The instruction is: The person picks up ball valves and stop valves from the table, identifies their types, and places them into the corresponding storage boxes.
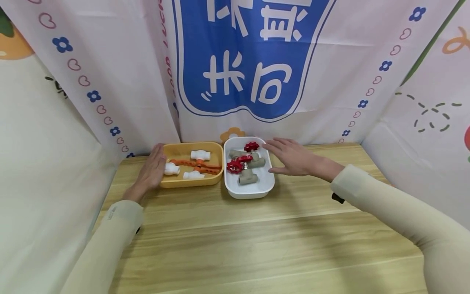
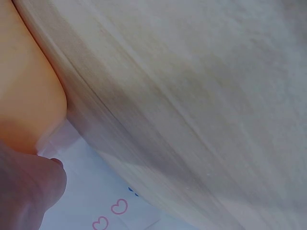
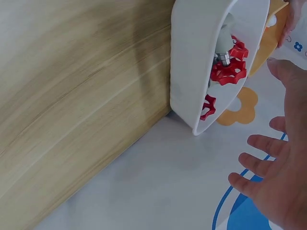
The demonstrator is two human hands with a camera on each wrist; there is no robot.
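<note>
My left hand lies flat along the left end of a yellow-orange plastic tray, fingers straight. White valves with long orange handles lie in that tray. Against its right side stands a white plastic bin with several grey pipe valves that have red handwheels. My right hand is at the bin's right rim, fingers spread and thumb apart. In the right wrist view the right hand holds nothing. The left wrist view shows only the left thumb beside the tray wall.
Both containers stand at the back of a wood-grain table, close to a printed cloth backdrop. White cloth walls rise at the left and right sides of the table.
</note>
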